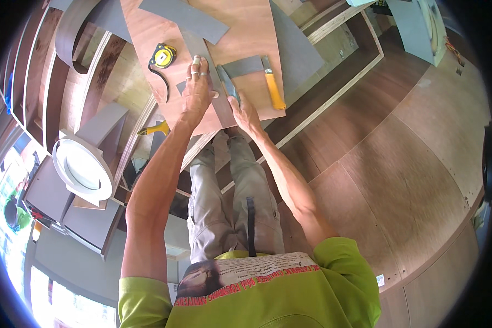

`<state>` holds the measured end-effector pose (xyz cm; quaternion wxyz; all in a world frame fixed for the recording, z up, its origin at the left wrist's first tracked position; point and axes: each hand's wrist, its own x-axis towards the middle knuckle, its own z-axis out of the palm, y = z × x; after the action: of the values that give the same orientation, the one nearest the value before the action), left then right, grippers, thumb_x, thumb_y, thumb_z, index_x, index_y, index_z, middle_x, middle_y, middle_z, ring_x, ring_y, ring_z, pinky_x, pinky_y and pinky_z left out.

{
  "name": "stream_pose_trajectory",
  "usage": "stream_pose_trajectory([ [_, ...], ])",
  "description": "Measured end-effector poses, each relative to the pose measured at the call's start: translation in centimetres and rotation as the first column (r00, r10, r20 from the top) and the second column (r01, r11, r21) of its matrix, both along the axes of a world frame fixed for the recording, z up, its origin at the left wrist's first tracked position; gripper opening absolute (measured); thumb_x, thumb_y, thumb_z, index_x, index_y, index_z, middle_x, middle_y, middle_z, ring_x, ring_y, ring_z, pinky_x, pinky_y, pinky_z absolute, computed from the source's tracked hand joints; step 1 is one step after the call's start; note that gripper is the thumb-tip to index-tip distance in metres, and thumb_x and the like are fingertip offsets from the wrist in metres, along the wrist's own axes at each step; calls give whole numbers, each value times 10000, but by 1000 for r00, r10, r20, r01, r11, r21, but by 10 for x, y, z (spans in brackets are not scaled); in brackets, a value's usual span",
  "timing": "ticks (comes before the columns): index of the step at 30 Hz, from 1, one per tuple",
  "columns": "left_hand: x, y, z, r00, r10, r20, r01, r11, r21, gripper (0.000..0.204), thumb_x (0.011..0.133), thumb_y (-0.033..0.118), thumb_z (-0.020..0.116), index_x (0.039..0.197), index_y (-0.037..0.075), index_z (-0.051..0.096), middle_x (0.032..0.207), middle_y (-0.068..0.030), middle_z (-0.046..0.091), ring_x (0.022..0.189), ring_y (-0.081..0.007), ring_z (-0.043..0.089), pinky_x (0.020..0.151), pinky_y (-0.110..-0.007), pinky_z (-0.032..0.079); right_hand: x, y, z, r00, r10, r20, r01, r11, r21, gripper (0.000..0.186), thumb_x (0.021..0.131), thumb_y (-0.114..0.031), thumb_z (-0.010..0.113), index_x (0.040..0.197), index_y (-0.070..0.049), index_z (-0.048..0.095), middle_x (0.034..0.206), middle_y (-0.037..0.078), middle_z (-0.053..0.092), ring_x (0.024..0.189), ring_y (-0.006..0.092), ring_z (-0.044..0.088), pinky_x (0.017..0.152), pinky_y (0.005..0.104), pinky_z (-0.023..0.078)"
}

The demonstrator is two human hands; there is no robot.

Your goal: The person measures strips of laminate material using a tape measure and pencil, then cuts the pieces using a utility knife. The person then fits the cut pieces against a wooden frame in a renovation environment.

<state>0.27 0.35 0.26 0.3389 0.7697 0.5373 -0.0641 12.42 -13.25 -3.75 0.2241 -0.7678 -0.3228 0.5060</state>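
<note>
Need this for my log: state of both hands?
Left hand: open, laid on long grey flat strip.
Right hand: closed, holding blue-grey pointed tool.

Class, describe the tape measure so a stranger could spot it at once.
Find the brown wooden board. On it, up and to the left of the left hand, lies the tape measure. Its round yellow face sets it apart from the flat grey strips.

Head view looks from wearer's own head, steeply down and forward, through wide fisheye. Green shirt (268, 300) is nearest, filling lower middle; worktop (251, 33) with grey strip (222, 113) lies farther, at upper edge. Wooden panels (393, 175) at right bend toward view's rim.
</note>
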Motion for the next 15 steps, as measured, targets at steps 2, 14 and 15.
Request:
stream_pose_trajectory([
  [2, 1, 1, 3, 1000, -2, 13, 3, 999, -33, 1078, 637, 69, 855, 1515, 84, 230, 1560, -151, 240, 1412, -369, 300, 1109, -442, 416, 0, 1, 0, 1000, 2, -7, -2, 1000, 4, 543, 988, -454, 488, 1276, 7, 497, 1025, 332, 626, 999, 501, 603, 843, 502, 478],
  [14, -1, -1, -4, 1000, 1, 3, -1, 1000, 29, 1053, 618, 43, 853, 1489, 91, 263, 1558, -116, 250, 1423, -359, 295, 1058, -428, 486, -4, 5, 1, 1000, 5, 22, -6, 999, 49, 513, 992, -442, 483, 1260, -5, 500, 1027, 322, 628, 1001, 501, 598, 845, 514, 473],
  [15, -1, -1, -5, 1000, 1, 3, -1, 1000, 31, 1053, 616, 39, 852, 1489, 90, 264, 1558, -119, 250, 1423, -361, 295, 1058, -427, 486, -4, 6, 3, 1000, 8, 27, -10, 999, 53, 499, 994, -431, 485, 1255, -6, 498, 1017, 322, 627, 999, 504, 595, 842, 519, 471],
])
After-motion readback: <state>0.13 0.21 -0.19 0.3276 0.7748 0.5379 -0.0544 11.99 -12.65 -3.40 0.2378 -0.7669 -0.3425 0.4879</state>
